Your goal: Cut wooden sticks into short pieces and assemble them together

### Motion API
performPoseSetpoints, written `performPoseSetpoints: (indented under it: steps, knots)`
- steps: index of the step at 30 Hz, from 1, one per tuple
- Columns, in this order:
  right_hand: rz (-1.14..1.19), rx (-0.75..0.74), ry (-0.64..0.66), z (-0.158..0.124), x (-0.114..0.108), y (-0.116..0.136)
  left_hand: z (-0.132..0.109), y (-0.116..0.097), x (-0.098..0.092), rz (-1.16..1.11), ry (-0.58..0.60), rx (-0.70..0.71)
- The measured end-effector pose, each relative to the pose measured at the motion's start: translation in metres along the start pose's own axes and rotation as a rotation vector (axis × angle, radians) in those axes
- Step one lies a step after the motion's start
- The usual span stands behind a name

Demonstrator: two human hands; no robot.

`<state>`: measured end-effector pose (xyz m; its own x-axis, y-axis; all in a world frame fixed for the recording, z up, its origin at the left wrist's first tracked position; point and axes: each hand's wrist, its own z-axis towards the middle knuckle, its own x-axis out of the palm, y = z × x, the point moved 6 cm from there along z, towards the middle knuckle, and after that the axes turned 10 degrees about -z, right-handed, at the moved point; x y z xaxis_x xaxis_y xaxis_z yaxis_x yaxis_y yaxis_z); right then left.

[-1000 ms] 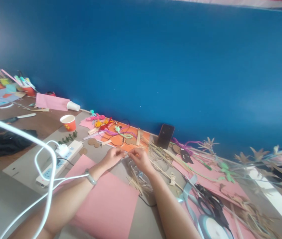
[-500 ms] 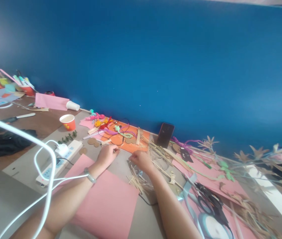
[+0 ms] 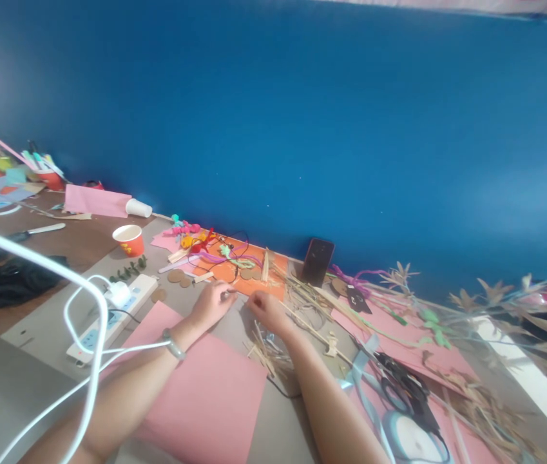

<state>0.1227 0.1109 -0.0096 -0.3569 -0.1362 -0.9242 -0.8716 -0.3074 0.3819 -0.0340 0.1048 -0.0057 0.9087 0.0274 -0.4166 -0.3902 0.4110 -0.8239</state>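
Two beside orange sheet (image 3: 279, 264): left hand (image 3: 211, 305), right hand (image 3: 270, 312), fingers curled; whether pinching anything, cannot tell. One phone (image 3: 317, 261), far, tilted, apparently against wall (image 3: 273, 129) for support.

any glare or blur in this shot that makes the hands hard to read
Head view: pale glare at both sides of the blue wall; same view, slight blur on the left hand and right hand, so what they hold, if anything, is unclear.
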Motion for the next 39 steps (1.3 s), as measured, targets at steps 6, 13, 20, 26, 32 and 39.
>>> performPoseSetpoints:
  steps: [6, 13, 20, 26, 32, 39]
  knots:
    - [0.634, -0.022, 0.052, -0.003, -0.005, 0.008, -0.007, 0.000, 0.019, -0.352, 0.128, -0.150]
    - [0.837, 0.031, 0.065, -0.001, -0.002, 0.003, -0.004, 0.005, 0.010, -0.378, 0.025, -0.199]
    - [0.751, 0.057, 0.008, -0.003, -0.009, 0.005, -0.004, 0.010, 0.012, -0.657, -0.035, -0.367]
    - [0.747, 0.080, -0.045, -0.002, -0.008, 0.008, -0.008, 0.008, 0.020, -1.031, -0.070, -0.577]
    - [0.716, 0.078, -0.065, -0.003, -0.011, 0.013, -0.008, 0.003, 0.019, -1.026, -0.061, -0.557]
    - [0.652, 0.020, -0.074, -0.004, -0.015, 0.016, -0.007, -0.003, 0.020, -1.066, 0.042, -0.550]
